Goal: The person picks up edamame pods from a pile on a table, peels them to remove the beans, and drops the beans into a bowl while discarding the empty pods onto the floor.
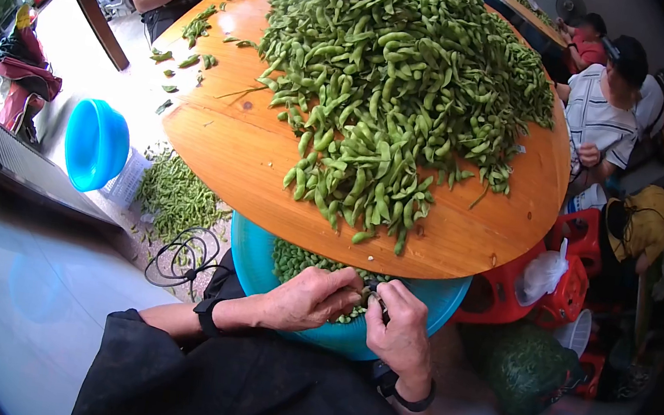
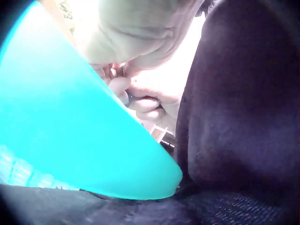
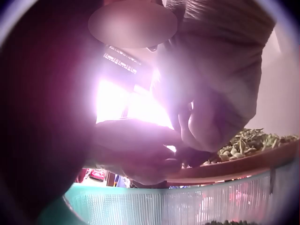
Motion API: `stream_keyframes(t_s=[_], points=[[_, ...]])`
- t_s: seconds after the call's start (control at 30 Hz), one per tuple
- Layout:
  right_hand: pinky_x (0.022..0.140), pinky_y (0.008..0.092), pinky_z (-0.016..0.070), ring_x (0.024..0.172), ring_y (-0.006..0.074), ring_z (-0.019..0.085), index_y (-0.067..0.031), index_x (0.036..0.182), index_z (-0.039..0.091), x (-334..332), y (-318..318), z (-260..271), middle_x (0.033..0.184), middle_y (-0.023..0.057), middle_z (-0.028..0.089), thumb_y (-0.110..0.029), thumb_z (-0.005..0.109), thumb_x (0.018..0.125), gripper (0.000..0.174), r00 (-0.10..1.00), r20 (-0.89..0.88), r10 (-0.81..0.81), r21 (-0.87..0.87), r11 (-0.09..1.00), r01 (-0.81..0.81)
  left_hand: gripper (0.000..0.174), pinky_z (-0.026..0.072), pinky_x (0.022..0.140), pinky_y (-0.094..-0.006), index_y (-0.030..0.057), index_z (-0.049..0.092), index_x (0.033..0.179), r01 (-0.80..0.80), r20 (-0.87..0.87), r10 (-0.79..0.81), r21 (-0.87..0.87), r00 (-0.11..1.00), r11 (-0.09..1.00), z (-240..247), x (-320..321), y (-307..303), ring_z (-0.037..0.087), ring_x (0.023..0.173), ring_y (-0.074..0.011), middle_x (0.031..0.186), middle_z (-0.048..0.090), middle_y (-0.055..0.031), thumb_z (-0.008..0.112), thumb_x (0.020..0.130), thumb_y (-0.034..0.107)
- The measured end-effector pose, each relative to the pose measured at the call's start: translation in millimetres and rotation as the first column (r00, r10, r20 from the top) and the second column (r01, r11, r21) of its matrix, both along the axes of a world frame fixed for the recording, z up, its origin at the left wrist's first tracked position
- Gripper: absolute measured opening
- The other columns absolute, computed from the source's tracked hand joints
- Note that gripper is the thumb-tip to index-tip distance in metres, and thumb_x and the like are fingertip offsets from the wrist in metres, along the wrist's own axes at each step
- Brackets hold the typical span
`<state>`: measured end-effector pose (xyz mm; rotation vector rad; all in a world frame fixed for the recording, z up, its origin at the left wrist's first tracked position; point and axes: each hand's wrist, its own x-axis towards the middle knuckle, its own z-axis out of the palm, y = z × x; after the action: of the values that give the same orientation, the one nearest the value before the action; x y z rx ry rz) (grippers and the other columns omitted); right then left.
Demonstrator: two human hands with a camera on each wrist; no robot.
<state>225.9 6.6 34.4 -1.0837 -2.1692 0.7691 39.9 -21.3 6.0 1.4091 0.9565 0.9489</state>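
Over a teal basin (image 1: 247, 259), both hands meet fingertip to fingertip. My left hand (image 1: 312, 300) comes in with its fingers curled, pinching what looks like a green soybean pod, mostly hidden by the fingers. Thumb and fingers of my right hand (image 1: 400, 328) grip a small dark object (image 1: 373, 286) against it; I cannot tell its kind. Small green soybeans or pods (image 1: 300, 263) lie in the basin below. Beyond the hands, a big heap of soybean pods (image 1: 396, 91) covers much of the wooden table (image 1: 216, 139).
The table's rounded edge overhangs the basin. Loose pods (image 1: 176, 197) and a black cable (image 1: 185, 260) lie on the floor at left, near a blue tub (image 1: 97, 145). Red stools (image 1: 571, 287) and a green net bag (image 1: 523, 372) stand at right. Other people sit around the tables.
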Motion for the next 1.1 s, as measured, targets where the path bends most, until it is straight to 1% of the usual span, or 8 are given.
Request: stream_keyframes(t_s=[0.13,0.23,0.53,0.73,0.83,0.97,1.03,1.1], points=[[0.061,0.0441,0.0447,0.071,0.0383,0.056,0.0023,0.088,0.056,3,2,2,0.08,0.0172,0.052,0.003,0.062,0.081,0.009,0.999,0.029,0.034,-0.033,0.999,-0.033,0.018,0.0491,0.058,-0.0307,0.0007,0.054,0.098,0.068,0.074,-0.058,-0.146,0.996,0.987,0,0,-3,0.059,0.063,-0.0154,0.074,0.06,-0.0064,0.053,0.102,0.018],[0.061,0.0382,0.0464,0.068,0.0333,0.057,0.0024,0.09,0.061,6,0,5,0.078,0.0143,0.053,-0.001,0.069,0.081,0.013,0.993,-0.02,-0.117,-0.034,0.993,0.116,0.02,0.0503,0.064,-0.0248,0.0023,0.061,0.114,0.172,0.483,0.026,-0.361,0.875,0.917,-19,-5,2,0.061,0.074,-0.0098,0.08,0.063,-0.002,0.054,0.103,0.017],[0.056,0.0294,0.0443,0.061,0.0145,0.057,0.002,0.093,0.064,7,-8,-7,0.074,0.0076,0.058,-0.001,0.069,0.084,0.011,0.952,-0.226,-0.206,-0.451,0.888,0.085,0.019,0.0521,0.067,-0.0246,0.0008,0.062,0.11,0.116,0.526,0.113,-0.383,0.843,0.917,-15,-2,-1,0.063,0.074,-0.0108,0.084,0.067,-0.0056,0.056,0.102,0.017],[0.05,0.0244,0.0401,0.055,0.0074,0.052,0.0013,0.1,0.067,5,-7,-9,0.076,0.0026,0.058,0.0,0.066,0.088,0.012,0.947,-0.298,-0.117,-0.267,0.963,0.034,0.014,0.0507,0.06,-0.024,0.001,0.061,0.108,0.237,0.659,0.144,-0.454,0.738,0.859,-17,-5,3,0.065,0.072,-0.0129,0.086,0.068,-0.0081,0.057,0.1,0.011],[0.051,0.025,0.0412,0.058,0.0091,0.054,0.0005,0.101,0.069,8,-7,-5,0.075,0.0036,0.059,0.001,0.068,0.085,0.017,0.872,-0.435,-0.223,-0.589,0.803,-0.089,0.012,0.0499,0.057,-0.0244,0.0006,0.06,0.104,0.299,0.721,0.074,-0.375,0.689,0.878,-22,-6,3,0.065,0.072,-0.0131,0.084,0.066,-0.0072,0.057,0.1,0.011],[0.051,0.0261,0.042,0.058,0.0144,0.056,-0.0007,0.103,0.07,12,-4,-12,0.075,0.0066,0.06,0.003,0.069,0.081,0.022,0.842,-0.485,-0.236,-0.657,0.734,-0.172,0.009,0.0492,0.054,-0.0237,0.001,0.059,0.101,0.253,0.657,0.047,-0.354,0.752,0.9,-13,-5,0,0.065,0.069,-0.0126,0.082,0.064,-0.0057,0.056,0.1,0.009],[0.05,0.0276,0.0439,0.058,0.0197,0.058,-0.002,0.104,0.071,8,-1,-11,0.075,0.0096,0.061,0.006,0.069,0.077,0.028,0.956,-0.279,0.089,0.04,0.996,-0.081,0.007,0.0491,0.053,-0.0227,0.0017,0.057,0.1,0.139,0.533,0.092,-0.378,0.841,0.915,-13,-3,-2,0.064,0.066,-0.0113,0.081,0.063,-0.0042,0.054,0.101,0.008],[0.052,0.0308,0.0474,0.06,0.0226,0.06,-0.0018,0.099,0.069,1,-10,-13,0.077,0.0098,0.061,0.006,0.07,0.076,0.024,0.973,-0.212,0.09,0.109,0.992,-0.068,0.007,0.0496,0.053,-0.0226,0.0021,0.057,0.1,0.12,0.501,0.093,-0.377,0.86,0.918,-17,-1,-3,0.064,0.065,-0.0107,0.08,0.063,-0.0035,0.053,0.101,0.008]])
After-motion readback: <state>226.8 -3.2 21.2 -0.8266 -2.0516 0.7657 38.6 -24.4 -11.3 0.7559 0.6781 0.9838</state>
